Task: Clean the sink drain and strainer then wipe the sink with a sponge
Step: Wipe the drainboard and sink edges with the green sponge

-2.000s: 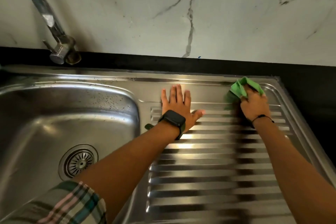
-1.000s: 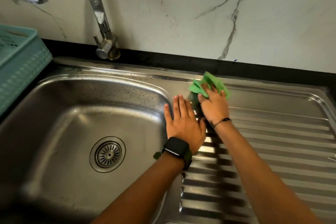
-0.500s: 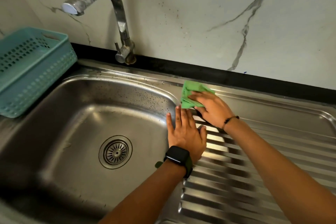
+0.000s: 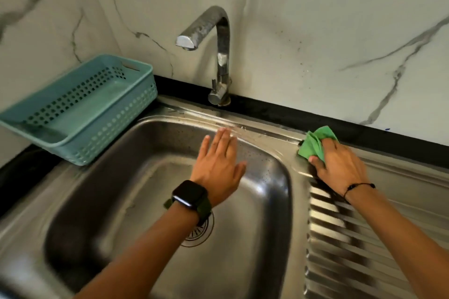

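Note:
A steel sink (image 4: 288, 201) with a deep basin fills the lower view. My right hand (image 4: 340, 166) presses a green sponge cloth (image 4: 314, 143) onto the sink's rim at the back corner, where the ribbed drainboard (image 4: 352, 238) begins. Over the basin, my left hand (image 4: 218, 167) hovers with its fingers straight and holds nothing. My left wrist and its black watch cover most of the round drain strainer (image 4: 196, 235) at the basin's bottom.
A chrome tap (image 4: 220, 51) arches over the basin from the back rim. A teal perforated plastic basket (image 4: 80, 109) sits on the black counter at the left. A marble-patterned wall stands behind.
My left hand has lifted off the drainboard edge and moved left over the basin. The view has swung left, and my right hand with the cloth stays near the back rim.

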Demonstrator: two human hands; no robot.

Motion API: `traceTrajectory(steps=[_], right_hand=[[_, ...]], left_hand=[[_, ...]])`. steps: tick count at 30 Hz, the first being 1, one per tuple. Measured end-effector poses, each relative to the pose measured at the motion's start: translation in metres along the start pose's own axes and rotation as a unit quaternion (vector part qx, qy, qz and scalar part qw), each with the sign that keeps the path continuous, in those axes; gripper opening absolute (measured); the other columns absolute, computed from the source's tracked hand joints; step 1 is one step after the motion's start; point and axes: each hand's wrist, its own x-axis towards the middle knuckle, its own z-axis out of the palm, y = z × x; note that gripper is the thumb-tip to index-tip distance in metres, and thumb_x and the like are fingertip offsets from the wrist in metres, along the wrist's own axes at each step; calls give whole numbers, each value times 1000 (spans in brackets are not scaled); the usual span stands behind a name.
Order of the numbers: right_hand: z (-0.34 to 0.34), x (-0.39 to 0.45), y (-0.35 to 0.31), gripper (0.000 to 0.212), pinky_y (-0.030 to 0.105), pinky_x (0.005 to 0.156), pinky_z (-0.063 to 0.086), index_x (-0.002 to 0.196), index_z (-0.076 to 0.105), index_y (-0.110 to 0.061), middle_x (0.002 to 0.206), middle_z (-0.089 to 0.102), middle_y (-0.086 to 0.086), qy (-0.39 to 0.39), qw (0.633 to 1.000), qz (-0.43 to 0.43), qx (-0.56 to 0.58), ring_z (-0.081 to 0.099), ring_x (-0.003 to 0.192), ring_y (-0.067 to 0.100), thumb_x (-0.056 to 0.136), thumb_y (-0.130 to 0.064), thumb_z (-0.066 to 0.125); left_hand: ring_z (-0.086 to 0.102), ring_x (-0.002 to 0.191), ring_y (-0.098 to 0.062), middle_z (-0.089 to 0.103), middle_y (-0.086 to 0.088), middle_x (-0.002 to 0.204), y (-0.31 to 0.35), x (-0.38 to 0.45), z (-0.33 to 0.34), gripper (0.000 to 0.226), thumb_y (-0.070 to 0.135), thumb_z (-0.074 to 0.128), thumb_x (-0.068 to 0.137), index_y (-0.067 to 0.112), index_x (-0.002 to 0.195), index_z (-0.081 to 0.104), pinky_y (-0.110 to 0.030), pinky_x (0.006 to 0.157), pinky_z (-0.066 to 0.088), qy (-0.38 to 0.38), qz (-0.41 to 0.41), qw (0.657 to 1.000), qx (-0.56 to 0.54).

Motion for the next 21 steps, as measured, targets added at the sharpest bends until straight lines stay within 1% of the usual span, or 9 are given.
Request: traceTrajectory(steps=[1, 3, 5, 8, 14, 17, 19, 21], right_hand=[[0, 4, -9, 37, 37, 67, 44, 115, 46, -4, 108, 62, 23, 12, 1000, 14, 24, 59, 93, 40, 88, -29, 55], [3, 15, -34, 35, 38, 67, 44, 116, 47, -2, 103, 64, 25, 28, 997, 32, 66, 60, 90, 42, 88, -21, 54], [9, 27, -64, 35, 39, 69, 46, 118, 48, -2, 101, 65, 26, 41, 994, 20, 100, 61, 90, 42, 87, -17, 55], [15, 45, -115, 31, 39, 69, 48, 113, 51, -2, 100, 66, 25, 59, 988, 9, 141, 62, 90, 42, 86, -15, 56], [27, 84, -246, 28, 43, 76, 51, 111, 55, -10, 105, 65, 23, 23, 978, -64, 196, 61, 97, 43, 85, -18, 58], [28, 88, -265, 28, 44, 75, 51, 113, 54, -11, 106, 65, 22, 26, 980, -90, 174, 61, 96, 43, 86, -18, 57], [28, 85, -256, 28, 44, 74, 51, 114, 53, -11, 109, 64, 21, 30, 984, -124, 120, 61, 96, 43, 87, -16, 55], [27, 82, -244, 30, 46, 75, 51, 119, 51, -10, 115, 61, 21, 34, 986, -148, 74, 61, 97, 44, 88, -12, 50]], left_hand=[[-9, 145, -20, -2, -7, 158, -14, -6, 0, 66, 49, 18, 93, 14, 147, 5, -37, 112, -12, -4, -4, 1000, 8], [-9, 145, -20, -1, -8, 158, -34, -16, 1, 65, 49, 19, 94, 13, 148, 6, -37, 113, -12, -24, -14, 999, 24], [-9, 146, -20, -2, -8, 158, -46, -19, 2, 65, 48, 21, 95, 12, 148, 7, -37, 114, -11, -35, -24, 999, 23], [-8, 146, -21, -1, -8, 158, -65, -13, -4, 65, 46, 23, 96, 11, 148, 7, -39, 116, -8, -26, -30, 999, 20], [-2, 146, -22, 4, -9, 158, -131, -21, -31, 67, 46, 27, 94, 10, 147, 9, -40, 118, -2, -11, -71, 996, 46], [2, 146, -22, 8, -8, 158, -169, -40, -40, 66, 46, 28, 95, 11, 147, 11, -36, 118, -2, -22, -82, 995, 57], [2, 146, -21, 6, -9, 158, -187, -52, -42, 65, 45, 28, 95, 11, 148, 11, -32, 117, -4, -40, -41, 995, 82], [0, 147, -21, 4, -10, 158, -199, -60, -39, 64, 44, 26, 96, 11, 148, 9, -31, 117, -7, -54, 11, 992, 117]])
